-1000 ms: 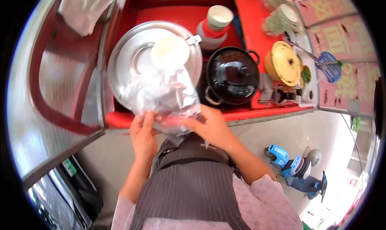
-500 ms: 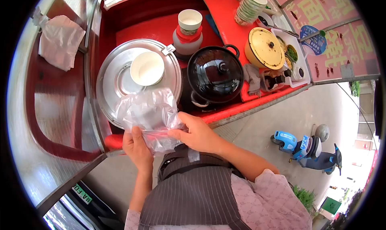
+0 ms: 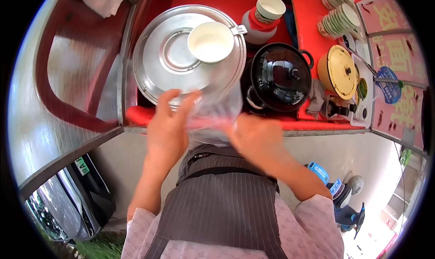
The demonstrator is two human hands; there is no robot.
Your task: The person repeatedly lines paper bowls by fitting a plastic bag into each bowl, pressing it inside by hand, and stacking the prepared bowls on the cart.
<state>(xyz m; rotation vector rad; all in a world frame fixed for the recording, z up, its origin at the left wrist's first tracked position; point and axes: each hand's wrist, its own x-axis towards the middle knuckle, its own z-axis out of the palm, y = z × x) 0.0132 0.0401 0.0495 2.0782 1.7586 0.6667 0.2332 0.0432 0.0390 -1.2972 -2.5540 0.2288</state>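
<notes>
A: What is changed just now?
B: The left hand (image 3: 167, 130). Half a second ago its thumb and finger are together on the plastic bag (image 3: 219, 103); now these fingertips stand apart. Because of the blur, I cannot tell if they touch the plastic.
A: And the right hand (image 3: 256, 139)?
B: Its fingers are curled and clamped on the right side of the bag, same side as before.
A: What does it mean for the work?
B: I judge that the bag is being spread or shaken between the hands. The paper bowl (image 3: 210, 44) is touched by neither hand.
A: Where are these things exactly?
B: The bag hangs over the front edge of the red counter (image 3: 306, 12), toward its left corner. The bowl stands upright on the round metal cover (image 3: 156, 69), to the far right of its centre.
A: What else differs from the earlier frame?
B: The bag lies wide and crumpled there; now it looks narrower and blurred. The bowl keeps its place on the cover; only the camera view is turned.
</notes>
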